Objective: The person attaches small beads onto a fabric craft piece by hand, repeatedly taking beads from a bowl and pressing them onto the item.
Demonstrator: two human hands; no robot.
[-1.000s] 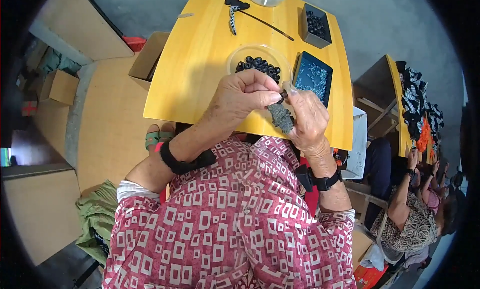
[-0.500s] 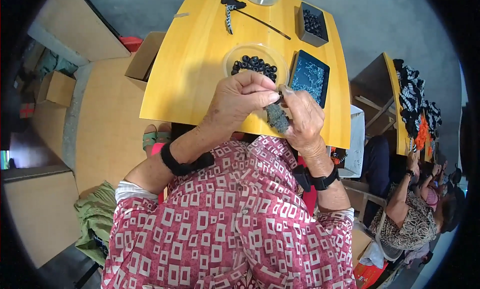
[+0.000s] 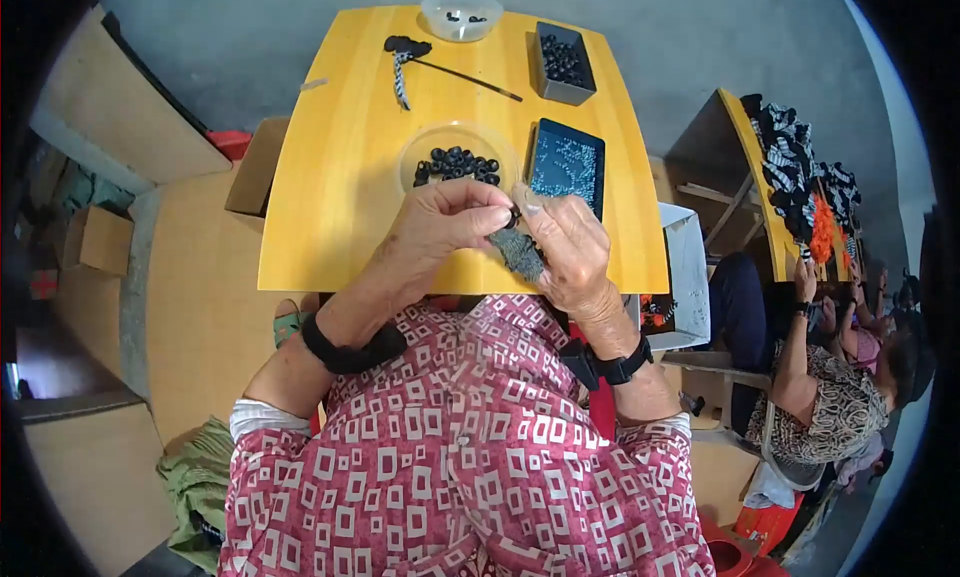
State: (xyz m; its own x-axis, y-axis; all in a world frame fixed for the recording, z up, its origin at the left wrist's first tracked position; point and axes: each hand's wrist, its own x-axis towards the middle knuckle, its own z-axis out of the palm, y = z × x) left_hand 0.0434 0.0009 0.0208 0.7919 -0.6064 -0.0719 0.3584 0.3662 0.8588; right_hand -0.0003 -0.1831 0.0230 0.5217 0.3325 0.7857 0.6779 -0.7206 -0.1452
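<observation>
The person's left hand [image 3: 440, 222] and right hand [image 3: 572, 245] meet over the near edge of a yellow wood-topped table [image 3: 340, 202]. Between them is a dark grey, fuzzy knitted piece [image 3: 520, 255], hanging at a slant below the fingertips and in front of the right palm. The left thumb and forefinger are pinched together, with almost no gap, on a small black piece [image 3: 515, 218] at the knitted piece's upper end; I can't make out its shape from here. The right hand is curled, its thumb extended up beside that black piece and its other fingers bent around the knitted piece's side.

Just beyond the hands sits a clear round plastic bowl [image 3: 404, 162] holding chunky black beads [image 3: 455, 165]. To its right lies a shallow black rectangular tray [image 3: 567, 137] scattered with tiny pale beads. Farther back are a dark grey rectangular box [image 3: 567, 94] of black beads, a second clear plastic bowl [image 3: 430, 19] with a few dark bits, and a thin black stick [image 3: 465, 78] with black cloth at one end and a checkered strip beside it. Off to the right, a co-worker's raised hand [image 3: 805, 277] is near orange fringe [image 3: 822, 227] on another table.
</observation>
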